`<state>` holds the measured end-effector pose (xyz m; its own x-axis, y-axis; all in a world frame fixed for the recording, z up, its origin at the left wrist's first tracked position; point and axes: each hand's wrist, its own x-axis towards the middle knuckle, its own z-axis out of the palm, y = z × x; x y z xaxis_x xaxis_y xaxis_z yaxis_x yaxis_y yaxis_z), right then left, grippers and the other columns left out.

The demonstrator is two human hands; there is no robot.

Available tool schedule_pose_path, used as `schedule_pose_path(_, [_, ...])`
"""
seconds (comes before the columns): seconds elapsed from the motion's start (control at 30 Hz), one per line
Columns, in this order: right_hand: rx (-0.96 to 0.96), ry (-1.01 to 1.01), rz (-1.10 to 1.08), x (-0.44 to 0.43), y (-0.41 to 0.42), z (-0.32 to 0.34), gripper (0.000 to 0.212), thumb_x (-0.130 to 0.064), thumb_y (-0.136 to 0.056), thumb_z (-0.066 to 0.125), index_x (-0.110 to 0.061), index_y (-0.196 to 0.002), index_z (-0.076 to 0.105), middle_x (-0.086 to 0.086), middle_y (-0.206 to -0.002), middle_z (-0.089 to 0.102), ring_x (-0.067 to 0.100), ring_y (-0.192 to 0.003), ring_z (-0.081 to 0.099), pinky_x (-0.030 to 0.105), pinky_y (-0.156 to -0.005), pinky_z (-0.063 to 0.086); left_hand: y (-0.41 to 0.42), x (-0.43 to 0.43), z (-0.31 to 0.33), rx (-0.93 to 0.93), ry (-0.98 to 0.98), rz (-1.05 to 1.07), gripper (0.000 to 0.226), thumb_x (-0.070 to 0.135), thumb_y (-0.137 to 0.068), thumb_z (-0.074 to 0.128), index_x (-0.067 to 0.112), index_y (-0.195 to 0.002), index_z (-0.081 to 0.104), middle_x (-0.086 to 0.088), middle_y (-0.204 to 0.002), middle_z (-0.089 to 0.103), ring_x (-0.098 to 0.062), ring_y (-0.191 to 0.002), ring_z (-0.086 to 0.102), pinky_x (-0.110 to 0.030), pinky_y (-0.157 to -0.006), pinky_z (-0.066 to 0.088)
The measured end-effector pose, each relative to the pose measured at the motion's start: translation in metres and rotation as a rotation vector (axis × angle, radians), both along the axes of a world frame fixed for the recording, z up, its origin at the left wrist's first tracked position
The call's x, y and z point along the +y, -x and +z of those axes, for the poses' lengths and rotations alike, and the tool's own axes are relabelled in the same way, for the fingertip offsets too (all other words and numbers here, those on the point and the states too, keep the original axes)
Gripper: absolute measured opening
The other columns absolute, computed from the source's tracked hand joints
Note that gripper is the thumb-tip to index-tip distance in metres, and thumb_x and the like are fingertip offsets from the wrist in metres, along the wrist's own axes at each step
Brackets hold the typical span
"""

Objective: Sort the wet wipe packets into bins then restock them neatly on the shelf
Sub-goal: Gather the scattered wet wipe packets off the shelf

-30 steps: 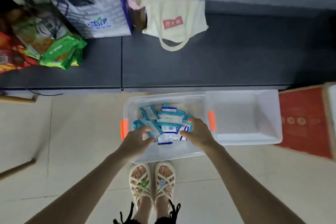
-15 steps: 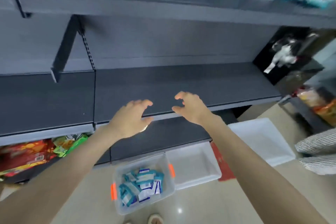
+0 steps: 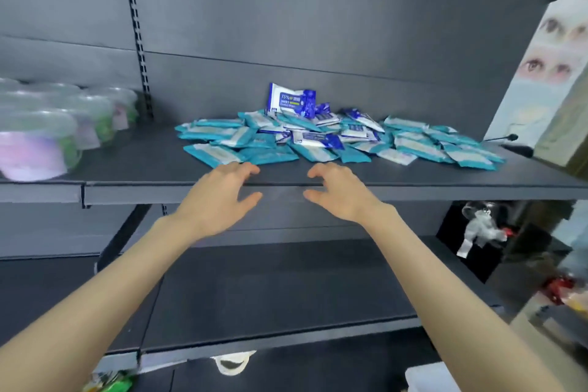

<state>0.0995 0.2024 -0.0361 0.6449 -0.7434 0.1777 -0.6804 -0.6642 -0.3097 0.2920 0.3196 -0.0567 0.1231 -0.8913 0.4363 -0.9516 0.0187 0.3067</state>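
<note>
A loose heap of teal wet wipe packets lies on the dark upper shelf, with several blue-and-white packets mixed into its middle. One larger blue packet stands upright at the back of the heap. My left hand and my right hand are raised side by side at the shelf's front edge, just short of the heap. Both hold nothing, with fingers loosely curved. The bins are out of view.
Clear plastic tubs with pastel contents stand at the shelf's left end. A printed display box and a small black microphone sit at the right end. Dark lower shelves run below. A cream bag handle shows at the bottom.
My view has swung up from the floor bin to the upper shelf. Both hands left the bin of packets and rose, holding nothing, to the shelf's front edge.
</note>
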Motion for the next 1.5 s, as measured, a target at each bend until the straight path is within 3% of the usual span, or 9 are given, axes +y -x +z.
schedule_pose_path(0.3, [-0.029, -0.052, 0.182, -0.098, -0.043, 0.021, 0.046, -0.033, -0.091, 0.061, -0.014, -0.131, 0.051, 0.009, -0.136, 0.051, 0.025, -0.122, 0.048, 0.035, -0.099, 0.041, -0.010, -0.067, 0.007, 0.178, -0.025, 0.418, 0.043, 0.041, -0.091, 0.056, 0.015, -0.125, 0.052, -0.007, -0.127, 0.056, -0.028, -0.114, 0.052, -0.041, -0.092, 0.045])
schedule_pose_path(0.6, [-0.094, -0.232, 0.203, -0.147, -0.113, 0.009, 0.064, -0.042, -0.090, 0.060, -0.010, -0.141, 0.040, 0.008, -0.144, 0.044, 0.023, -0.130, 0.043, 0.033, -0.105, 0.036, -0.060, -0.122, 0.012, 0.419, -0.221, 0.748, 0.076, 0.058, -0.089, 0.049, 0.005, -0.139, 0.027, -0.021, -0.139, 0.037, -0.041, -0.127, 0.036, -0.044, -0.103, 0.034])
schedule_pose_path(0.77, [-0.135, -0.279, 0.101, -0.159, -0.155, -0.002, 0.082, -0.051, -0.088, 0.059, -0.008, -0.149, 0.023, 0.017, -0.152, 0.022, 0.032, -0.138, 0.032, 0.038, -0.109, 0.032, -0.093, -0.139, 0.009, 0.553, -0.187, 0.739, 0.097, 0.048, -0.075, 0.073, 0.004, -0.142, 0.019, -0.020, -0.138, 0.036, -0.035, -0.129, 0.034, -0.040, -0.103, 0.034])
schedule_pose_path(0.9, [-0.318, -0.337, 0.005, -0.161, -0.170, -0.007, 0.074, -0.029, -0.082, 0.074, -0.012, -0.140, 0.032, 0.016, -0.142, 0.027, 0.032, -0.124, 0.044, 0.030, -0.096, 0.037, -0.107, -0.133, 0.012, 0.721, -0.126, 0.681, 0.108, 0.032, -0.066, 0.085, 0.005, -0.145, 0.016, -0.017, -0.143, 0.035, -0.029, -0.129, 0.039, -0.036, -0.099, 0.038])
schedule_pose_path(1.0, [-0.433, -0.381, -0.012, -0.162, -0.170, -0.002, 0.084, -0.017, -0.075, 0.080, -0.016, -0.143, 0.031, 0.014, -0.142, 0.029, 0.028, -0.124, 0.044, 0.029, -0.099, 0.036, -0.113, -0.121, 0.013, 0.742, -0.092, 0.637, 0.114, 0.024, -0.062, 0.089, 0.006, -0.147, 0.016, -0.012, -0.141, 0.041, -0.026, -0.129, 0.041, -0.033, -0.098, 0.038])
schedule_pose_path(1.17, [-0.525, -0.440, -0.044, -0.167, -0.155, 0.014, 0.092, -0.014, -0.067, 0.085, -0.015, -0.144, 0.034, 0.006, -0.133, 0.046, 0.023, -0.122, 0.048, 0.037, -0.102, 0.041, -0.117, -0.099, 0.033, 0.735, -0.046, 0.516, 0.075, 0.010, -0.058, 0.090, 0.010, -0.123, 0.052, 0.001, -0.109, 0.063, -0.012, -0.092, 0.059, -0.024, -0.079, 0.046])
schedule_pose_path(1.27, [-0.500, -0.590, -0.002, -0.171, -0.136, 0.019, 0.067, -0.004, -0.071, 0.081, -0.015, -0.127, 0.047, -0.007, -0.105, 0.057, 0.014, -0.101, 0.055, 0.030, -0.092, 0.044, -0.120, -0.091, 0.053, 0.781, -0.138, 0.357, 0.036, 0.003, -0.059, 0.087, 0.008, -0.088, 0.068, -0.001, -0.078, 0.073, -0.011, -0.060, 0.066, -0.024, -0.059, 0.054])
schedule_pose_path(1.4, [-0.349, -0.646, 0.010, -0.171, -0.129, 0.010, 0.085, -0.012, -0.075, 0.080, -0.010, -0.146, 0.033, 0.005, -0.145, 0.040, 0.021, -0.131, 0.041, 0.028, -0.102, 0.037, -0.131, -0.091, 0.065, 0.761, -0.185, 0.220, 0.019, 0.005, -0.066, 0.084, 0.010, -0.078, 0.072, -0.002, -0.070, 0.073, -0.010, -0.056, 0.065, -0.018, -0.051, 0.050])
schedule_pose_path(1.5, [-0.376, -0.665, 0.018, -0.168, -0.135, 0.004, 0.080, -0.013, -0.080, 0.074, -0.016, -0.147, 0.030, 0.002, -0.147, 0.038, 0.016, -0.127, 0.042, 0.027, -0.099, 0.039, -0.141, -0.113, 0.061, 0.732, -0.145, 0.189, 0.018, 0.008, -0.072, 0.080, 0.013, -0.085, 0.069, 0.005, -0.071, 0.073, -0.005, -0.060, 0.066, -0.015, -0.053, 0.050])
